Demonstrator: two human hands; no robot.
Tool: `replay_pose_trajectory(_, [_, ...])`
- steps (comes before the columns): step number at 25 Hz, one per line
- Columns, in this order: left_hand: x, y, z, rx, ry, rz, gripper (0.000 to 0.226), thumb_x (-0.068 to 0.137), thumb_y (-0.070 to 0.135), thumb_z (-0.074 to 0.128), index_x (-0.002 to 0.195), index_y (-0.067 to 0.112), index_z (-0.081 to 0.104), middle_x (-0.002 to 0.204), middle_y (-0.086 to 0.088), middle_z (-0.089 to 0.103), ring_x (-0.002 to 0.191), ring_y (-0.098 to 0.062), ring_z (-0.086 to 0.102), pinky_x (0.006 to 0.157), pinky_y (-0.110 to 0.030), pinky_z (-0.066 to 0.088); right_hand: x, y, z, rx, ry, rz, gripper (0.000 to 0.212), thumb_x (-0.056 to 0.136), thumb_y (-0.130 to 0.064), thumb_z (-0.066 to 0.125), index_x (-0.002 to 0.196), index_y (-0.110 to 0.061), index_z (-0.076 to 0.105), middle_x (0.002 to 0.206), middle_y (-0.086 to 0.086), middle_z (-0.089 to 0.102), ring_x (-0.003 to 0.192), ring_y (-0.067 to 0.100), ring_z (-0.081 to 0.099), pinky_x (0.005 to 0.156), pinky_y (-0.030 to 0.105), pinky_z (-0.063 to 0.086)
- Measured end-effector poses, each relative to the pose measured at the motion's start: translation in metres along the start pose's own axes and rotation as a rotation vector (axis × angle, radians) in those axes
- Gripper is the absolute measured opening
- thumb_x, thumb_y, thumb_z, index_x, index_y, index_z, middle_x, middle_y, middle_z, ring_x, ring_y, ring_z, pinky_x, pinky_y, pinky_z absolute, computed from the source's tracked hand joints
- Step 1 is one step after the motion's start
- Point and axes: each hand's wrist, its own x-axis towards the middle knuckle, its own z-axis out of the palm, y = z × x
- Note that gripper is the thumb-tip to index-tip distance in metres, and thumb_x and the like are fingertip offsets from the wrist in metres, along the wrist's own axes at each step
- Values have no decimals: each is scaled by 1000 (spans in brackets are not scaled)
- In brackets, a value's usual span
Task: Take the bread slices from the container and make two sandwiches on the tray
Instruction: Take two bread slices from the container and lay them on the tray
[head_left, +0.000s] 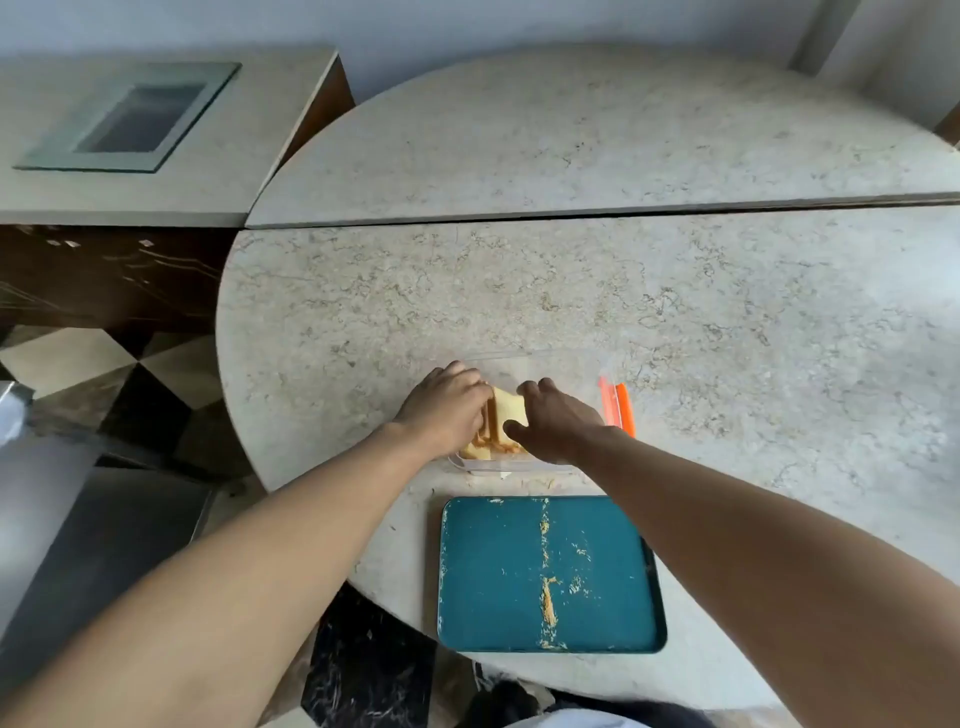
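Where hands (447, 402) meet: bread slices (506, 415) in container (519, 465)

A home kitchen or dining corner.
A rounded marble-look counter (571, 291) carries a clear container (519, 465) of bread slices (506, 413) and a crumb-strewn teal tray (498, 597); dark cabinets (104, 275) and a checkered stone floor (104, 374) lie beyond.

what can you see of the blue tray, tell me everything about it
The tray is a teal rectangle with rounded corners and a low raised rim, likely plastic. It lies flat on the stone table, nearer the person than the clear container. No bread sits on it yet; only pale crumbs, mostly in a line down its middle and along its edges. Neither hand touches it.
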Motion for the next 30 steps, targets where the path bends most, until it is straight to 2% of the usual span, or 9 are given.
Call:
replay_pose_trajectory(5, [29, 12, -1, 35, -98, -121, 26, 87, 0, 55, 109, 8, 67, 114, -8, 61, 115, -28, 53, 83, -40, 50, 24, -1, 12, 99, -45, 72, 72, 91, -60, 55, 141, -11, 40, 140, 14, 50, 116, 37, 59, 84, 46, 54])
replay_pose_trajectory(9, [44, 17, -2, 173, -233, -187, 26, 84, -2, 58, 104, 10, 67, 103, -10, 66, 94, -32, 66, 62, -36, 44, 35, 2, 23, 212, -77, 82, 74, 89, -58, 61, 140, -9, 40, 137, 15, 50, 114, 34, 59, 86, 46, 52])
replay_pose_trajectory(14, [55, 21, 4, 214, -241, -212, 20, 84, 8, 61, 102, 13, 68, 98, -8, 70, 90, -32, 69, 63, -35, 44, 39, 10, 27, 274, -108, 94, 74, 87, -54, 65, 141, -11, 38, 135, 16, 53, 113, 36, 60, 84, 43, 51])
replay_pose_trajectory(17, [59, 22, 6, 183, -233, -205, 15, 83, 5, 60, 95, 11, 67, 97, -10, 70, 89, -34, 68, 61, -36, 41, 40, 11, 28, 337, -108, 109, 71, 87, -50, 67, 139, -11, 40, 131, 17, 56, 112, 35, 60, 80, 39, 47])
replay_pose_trajectory(21, [62, 25, 12, 27, -180, -246, 12, 82, -1, 56, 86, 9, 62, 95, -16, 69, 90, -40, 67, 62, -38, 43, 37, 12, 23, 370, -65, 138, 51, 92, -47, 56, 124, -8, 47, 115, 18, 65, 99, 36, 63, 71, 37, 43])
replay_pose_trajectory(23, [63, 25, 19, -82, -95, -271, 10, 86, 4, 58, 95, 5, 64, 97, -19, 69, 91, -43, 66, 63, -41, 49, 33, 14, 20, 403, -31, 198, 38, 94, -42, 46, 113, -9, 48, 109, 18, 66, 94, 36, 61, 69, 38, 42])
replay_pose_trajectory(25, [64, 25, 27, -170, -25, -310, 19, 88, 12, 66, 106, 4, 64, 101, -20, 71, 93, -43, 67, 69, -44, 55, 30, 21, 17, 441, 0, 267, 31, 93, -32, 46, 113, -9, 48, 110, 19, 66, 96, 37, 61, 69, 37, 42])
replay_pose_trajectory(28, [66, 33, 35, -294, 18, -419, 33, 84, 19, 75, 111, 4, 63, 104, -19, 71, 95, -41, 68, 73, -45, 57, 27, 30, 12, 485, 35, 326, 41, 92, -35, 53, 120, -5, 49, 110, 16, 64, 93, 34, 60, 68, 35, 41])
replay_pose_trajectory(30, [68, 40, 40, -328, -1, -481, 35, 83, 22, 75, 110, 4, 63, 104, -20, 71, 93, -40, 67, 68, -42, 54, 25, 33, 11, 479, 42, 348, 48, 91, -40, 58, 121, -4, 48, 107, 13, 62, 92, 32, 59, 68, 34, 41])
